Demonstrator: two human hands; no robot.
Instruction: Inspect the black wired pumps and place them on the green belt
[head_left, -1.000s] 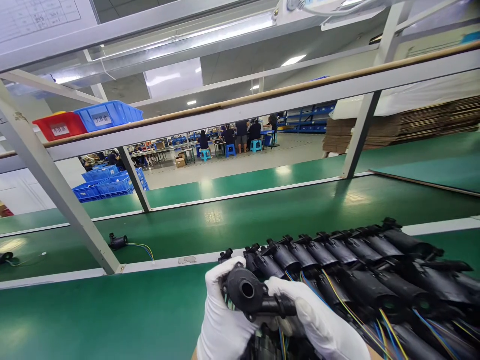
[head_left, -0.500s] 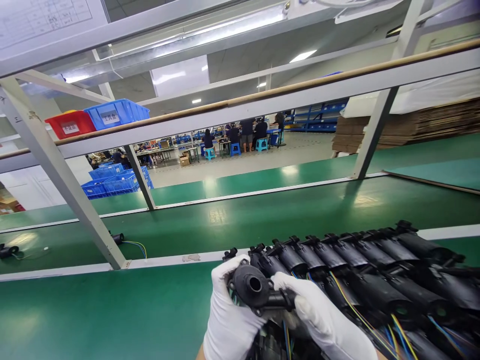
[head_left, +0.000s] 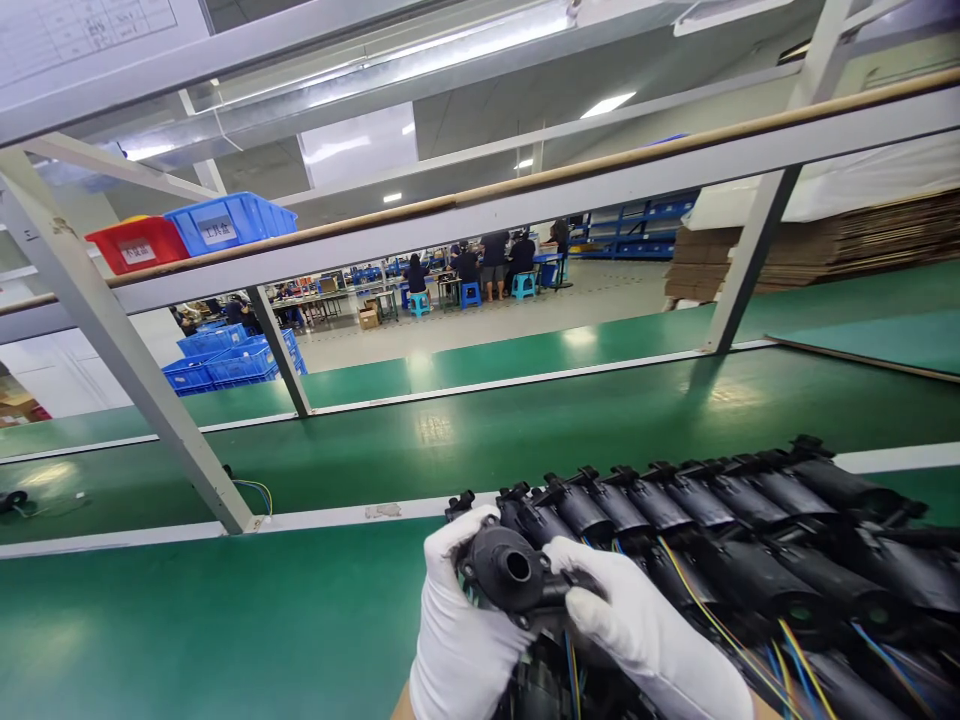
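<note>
A black round pump (head_left: pixel 516 566) with a central opening, screw lugs and a side outlet is held up over the bench. My left hand (head_left: pixel 457 620), in a white glove, is closed around its left side. On the side outlet, my gloved right hand (head_left: pixel 637 625) pinches with thumb and fingers. The back of the held pump is hidden by the gloves. Just beyond and to the right lie several rows of black cylindrical pumps (head_left: pixel 780 590), with yellow and blue wires trailing from them.
A green conveyor belt (head_left: pixel 420 440) runs across behind a white rail. A slanted white post (head_left: pixel 187 430) stands at left, with a wired part (head_left: pixel 259 490) beside it. Red (head_left: pixel 139 245) and blue (head_left: pixel 232 222) bins sit on the upper shelf. People work far behind.
The parts on the belt have moved left, one now mostly behind the post. My right hand's thumb has shifted inward along the side outlet, and the pump has turned slightly.
</note>
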